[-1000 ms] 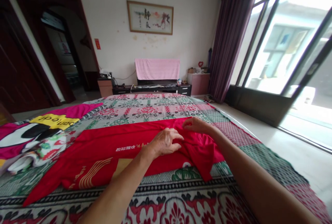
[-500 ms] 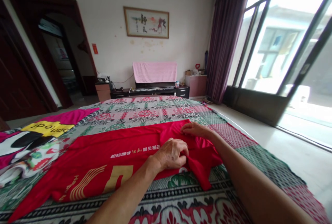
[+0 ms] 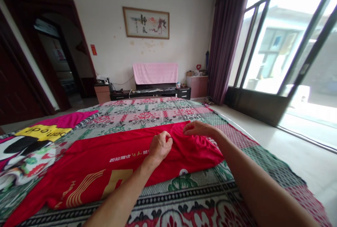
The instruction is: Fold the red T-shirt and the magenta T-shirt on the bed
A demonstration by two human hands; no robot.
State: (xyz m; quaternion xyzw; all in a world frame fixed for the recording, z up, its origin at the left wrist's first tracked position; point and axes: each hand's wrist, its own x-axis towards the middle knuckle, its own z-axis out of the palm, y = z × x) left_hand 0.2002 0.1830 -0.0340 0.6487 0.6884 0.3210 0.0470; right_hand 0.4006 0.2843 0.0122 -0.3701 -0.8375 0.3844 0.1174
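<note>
From my head view, the relation that matters is how the shirt (image 3: 113,146) runs beneath my two hands. It lies on the blanket (image 3: 131,114), directly under the fingers and stretching away on both sides of them. Its long axis goes from side to side, slanted: the left end comes nearer to me, the right end sits a little farther off.

I have the left hand (image 3: 159,146) over the right half of the shirt, curled, with thumb and forefinger pressed together in what I judge to be a pinch on the cloth. The right hand (image 3: 198,128) is to the right of those fingers and slightly beyond them, close to the shirt's far edge. Its fingers are bent downward at the cloth; I cannot tell whether they nip any.

The right hand is plainly nearer the shirt's right end, where the fabric bunches in creases just right of its fingers and towards me. Left of the left fingers run the lettering (image 3: 121,157) and, farther out, the gold print (image 3: 85,186). Well apart, beyond that end, lies the magenta cloth (image 3: 79,117), clear of both hands.
</note>
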